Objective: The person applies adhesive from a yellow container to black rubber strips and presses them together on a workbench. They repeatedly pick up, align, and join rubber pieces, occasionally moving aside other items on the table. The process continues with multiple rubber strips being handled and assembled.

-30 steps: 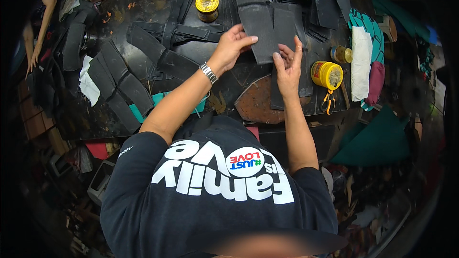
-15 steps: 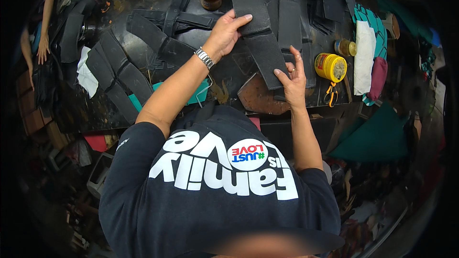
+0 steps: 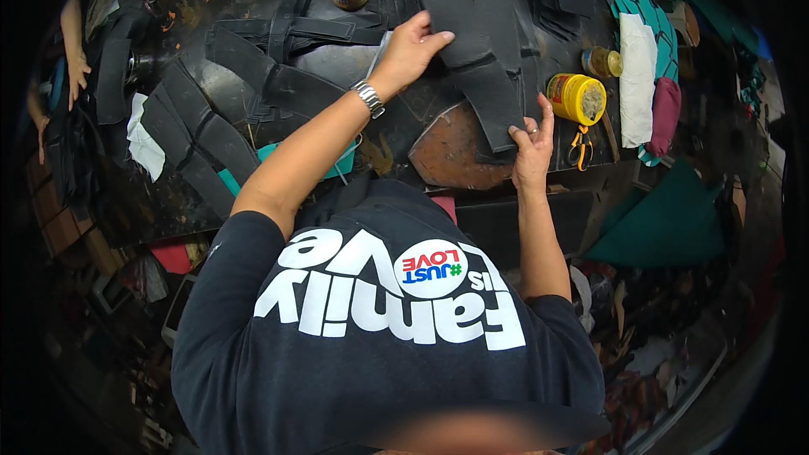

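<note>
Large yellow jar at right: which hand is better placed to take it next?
Probably the right hand: it is beside the jar, while the left hand is farther, across the black strip.

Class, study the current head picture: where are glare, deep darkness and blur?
Head view: pale glare on the bare table; black corners around the round fisheye image; the black strip beside the right hand partly blends into black pieces beyond; the patch at the bottom edge is heavily blurred; the printed shirt looks crisp.
</note>
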Available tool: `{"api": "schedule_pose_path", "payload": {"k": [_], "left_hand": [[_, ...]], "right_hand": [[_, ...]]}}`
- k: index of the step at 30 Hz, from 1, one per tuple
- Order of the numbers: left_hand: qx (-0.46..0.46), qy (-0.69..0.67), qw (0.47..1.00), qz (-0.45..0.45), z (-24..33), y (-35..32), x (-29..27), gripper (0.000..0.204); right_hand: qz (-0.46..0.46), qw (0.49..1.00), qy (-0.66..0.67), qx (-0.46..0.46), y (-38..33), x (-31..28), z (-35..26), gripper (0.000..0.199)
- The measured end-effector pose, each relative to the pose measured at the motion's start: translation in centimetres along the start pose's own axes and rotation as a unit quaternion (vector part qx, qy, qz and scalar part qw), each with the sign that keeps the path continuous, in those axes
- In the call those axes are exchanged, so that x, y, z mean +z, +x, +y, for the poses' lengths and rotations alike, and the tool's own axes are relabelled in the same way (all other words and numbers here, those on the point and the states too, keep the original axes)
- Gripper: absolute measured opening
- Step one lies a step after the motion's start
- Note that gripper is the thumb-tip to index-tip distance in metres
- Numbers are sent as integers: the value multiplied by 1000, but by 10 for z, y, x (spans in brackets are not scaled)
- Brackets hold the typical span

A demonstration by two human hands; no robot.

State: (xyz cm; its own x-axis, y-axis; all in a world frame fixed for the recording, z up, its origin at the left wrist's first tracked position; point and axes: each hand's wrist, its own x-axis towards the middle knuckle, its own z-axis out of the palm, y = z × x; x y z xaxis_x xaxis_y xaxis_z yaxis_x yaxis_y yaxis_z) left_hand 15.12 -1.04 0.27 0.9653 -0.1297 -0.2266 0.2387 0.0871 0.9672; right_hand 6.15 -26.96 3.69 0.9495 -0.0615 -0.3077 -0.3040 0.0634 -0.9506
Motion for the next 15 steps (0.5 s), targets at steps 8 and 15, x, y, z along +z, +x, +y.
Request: {"api": "schedule_pose_path", "payload": {"k": [8,15], "left_hand": [[360,312,878,45,12,-4,33,65],[291,483,798,-213,-26,-40,53,48]], "right_hand": [[61,994,-68,55,-17,-15,13,81],[80,834,-511,-190,-9,10,-19,87]]}}
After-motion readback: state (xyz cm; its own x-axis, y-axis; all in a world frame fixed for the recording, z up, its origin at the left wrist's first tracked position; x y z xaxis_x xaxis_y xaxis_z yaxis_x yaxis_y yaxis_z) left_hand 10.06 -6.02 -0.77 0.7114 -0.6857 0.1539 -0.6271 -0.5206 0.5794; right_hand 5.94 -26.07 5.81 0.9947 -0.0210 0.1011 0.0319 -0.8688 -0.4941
